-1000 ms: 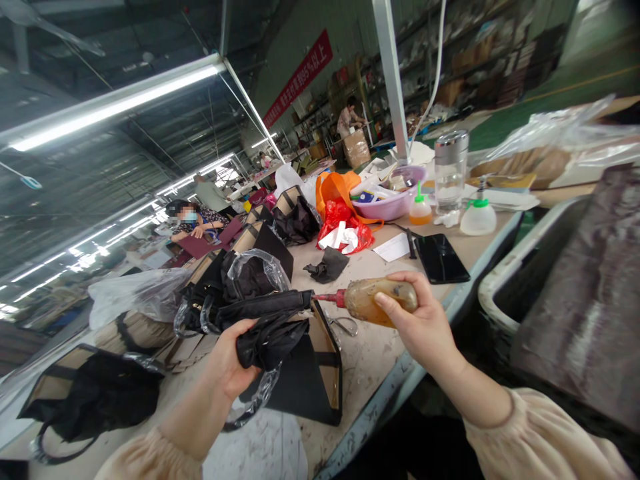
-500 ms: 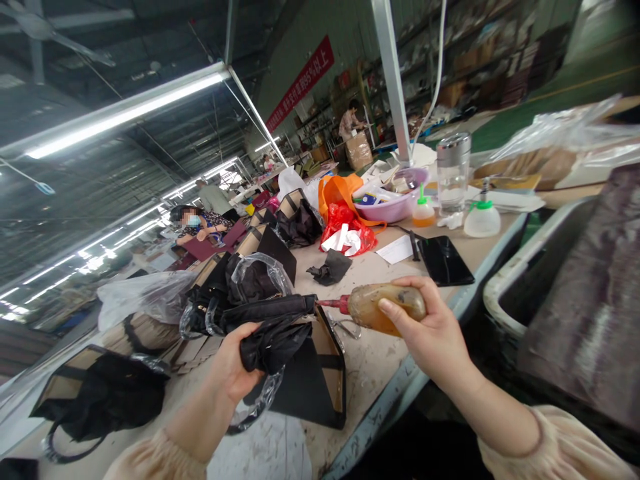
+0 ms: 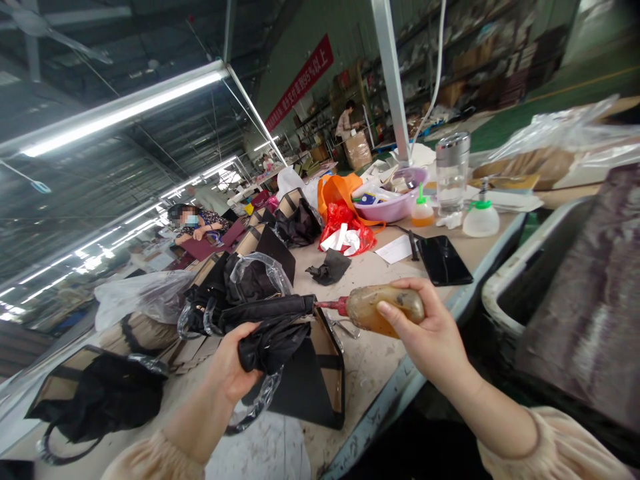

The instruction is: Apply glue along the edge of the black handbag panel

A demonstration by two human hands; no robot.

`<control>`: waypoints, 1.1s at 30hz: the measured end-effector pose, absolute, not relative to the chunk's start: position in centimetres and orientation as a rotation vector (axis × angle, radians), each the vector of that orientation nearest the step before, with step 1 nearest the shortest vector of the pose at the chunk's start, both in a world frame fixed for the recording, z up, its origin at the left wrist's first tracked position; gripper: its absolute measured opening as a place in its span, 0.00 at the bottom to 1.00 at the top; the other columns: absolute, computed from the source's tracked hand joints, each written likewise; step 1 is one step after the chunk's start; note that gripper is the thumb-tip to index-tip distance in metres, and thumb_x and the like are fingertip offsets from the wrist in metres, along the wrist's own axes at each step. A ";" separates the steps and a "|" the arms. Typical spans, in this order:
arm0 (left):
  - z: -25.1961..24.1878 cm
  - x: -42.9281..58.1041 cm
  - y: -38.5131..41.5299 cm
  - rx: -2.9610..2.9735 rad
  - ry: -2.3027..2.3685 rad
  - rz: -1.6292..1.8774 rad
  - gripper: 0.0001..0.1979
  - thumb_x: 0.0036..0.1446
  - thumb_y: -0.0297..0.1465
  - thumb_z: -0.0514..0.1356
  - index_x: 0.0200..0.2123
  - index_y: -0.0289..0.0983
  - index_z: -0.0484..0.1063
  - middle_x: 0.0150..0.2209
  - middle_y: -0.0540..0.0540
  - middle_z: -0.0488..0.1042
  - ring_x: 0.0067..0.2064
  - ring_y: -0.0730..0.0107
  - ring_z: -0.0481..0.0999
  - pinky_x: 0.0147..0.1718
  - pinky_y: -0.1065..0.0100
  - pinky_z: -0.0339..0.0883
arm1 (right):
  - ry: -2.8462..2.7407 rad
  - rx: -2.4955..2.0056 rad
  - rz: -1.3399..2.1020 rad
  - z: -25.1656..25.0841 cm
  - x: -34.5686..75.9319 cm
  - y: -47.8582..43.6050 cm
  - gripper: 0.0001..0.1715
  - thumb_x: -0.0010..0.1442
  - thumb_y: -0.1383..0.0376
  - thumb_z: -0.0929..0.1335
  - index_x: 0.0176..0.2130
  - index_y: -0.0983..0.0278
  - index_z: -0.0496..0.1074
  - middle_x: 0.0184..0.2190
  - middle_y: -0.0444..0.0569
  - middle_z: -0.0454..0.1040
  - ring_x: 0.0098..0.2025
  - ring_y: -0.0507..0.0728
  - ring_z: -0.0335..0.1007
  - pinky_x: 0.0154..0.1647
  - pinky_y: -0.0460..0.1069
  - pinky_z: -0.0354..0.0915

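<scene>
We note left hand (image 3: 233,367) fingers closed on black fabric (image 3: 270,327); at 3 o'clock, right hand (image 3: 430,337) grips glue bottle (image 3: 383,308).

A red banner (image 3: 299,83) hangs on the far wall of the hall and carries one line of white Chinese characters. Only the figure "95%" within that line is legible; the characters themselves are too small and blurred to read. No other text, label or brand is legible.
</scene>
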State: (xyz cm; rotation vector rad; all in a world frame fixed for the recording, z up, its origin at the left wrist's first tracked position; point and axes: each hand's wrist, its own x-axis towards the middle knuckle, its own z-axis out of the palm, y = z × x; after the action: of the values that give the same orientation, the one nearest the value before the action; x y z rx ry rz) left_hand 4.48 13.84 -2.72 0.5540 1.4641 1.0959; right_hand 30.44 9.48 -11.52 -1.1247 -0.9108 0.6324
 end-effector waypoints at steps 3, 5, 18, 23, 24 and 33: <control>-2.7 4.5 13.8 0.557 1.446 1.101 0.08 0.55 0.22 0.56 0.31 0.29 0.75 0.24 0.41 0.80 0.25 0.61 0.80 0.25 0.64 0.78 | -0.931 -1.138 0.629 -12.1 30.2 9.5 0.17 0.54 0.54 0.72 0.40 0.58 0.67 0.35 0.43 0.72 0.36 0.56 0.69 0.38 0.50 0.66; -2.7 4.5 13.9 0.555 1.433 1.093 0.08 0.55 0.22 0.56 0.32 0.29 0.76 0.25 0.41 0.80 0.26 0.60 0.81 0.26 0.64 0.78 | -0.935 -1.154 0.626 -12.6 30.1 9.3 0.16 0.55 0.54 0.72 0.40 0.58 0.68 0.36 0.44 0.72 0.37 0.56 0.69 0.38 0.51 0.66; -2.6 4.5 13.8 0.560 1.443 1.081 0.09 0.55 0.22 0.54 0.30 0.30 0.75 0.25 0.41 0.80 0.26 0.61 0.81 0.25 0.64 0.78 | -0.904 -1.146 0.663 -12.9 30.3 9.8 0.18 0.54 0.54 0.72 0.41 0.58 0.67 0.35 0.43 0.71 0.36 0.56 0.68 0.37 0.50 0.65; -3.0 4.2 14.1 0.555 1.425 1.094 0.08 0.55 0.22 0.55 0.30 0.29 0.76 0.25 0.41 0.80 0.26 0.61 0.81 0.25 0.64 0.78 | -0.880 -1.179 0.709 -13.9 30.2 8.9 0.19 0.53 0.53 0.73 0.41 0.58 0.68 0.35 0.44 0.72 0.35 0.56 0.68 0.36 0.50 0.65; -3.0 4.2 14.1 0.555 1.422 1.093 0.08 0.55 0.22 0.55 0.30 0.30 0.76 0.25 0.41 0.80 0.26 0.61 0.81 0.26 0.64 0.78 | -0.864 -1.173 0.716 -13.8 30.2 9.0 0.20 0.53 0.53 0.73 0.41 0.58 0.68 0.34 0.44 0.72 0.35 0.56 0.68 0.36 0.50 0.66; -2.7 4.4 13.8 0.539 1.440 1.109 0.09 0.55 0.22 0.55 0.33 0.30 0.76 0.24 0.42 0.80 0.28 0.59 0.82 0.26 0.64 0.78 | -0.754 -1.107 0.737 -13.0 29.7 10.0 0.22 0.52 0.52 0.73 0.42 0.58 0.67 0.35 0.44 0.70 0.34 0.55 0.67 0.36 0.50 0.66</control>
State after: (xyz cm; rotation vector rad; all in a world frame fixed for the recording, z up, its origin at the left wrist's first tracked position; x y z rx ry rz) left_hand 4.41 13.85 -2.75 0.5386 1.4402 1.1088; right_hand 29.66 10.01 -13.04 -1.1069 -0.7539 0.7374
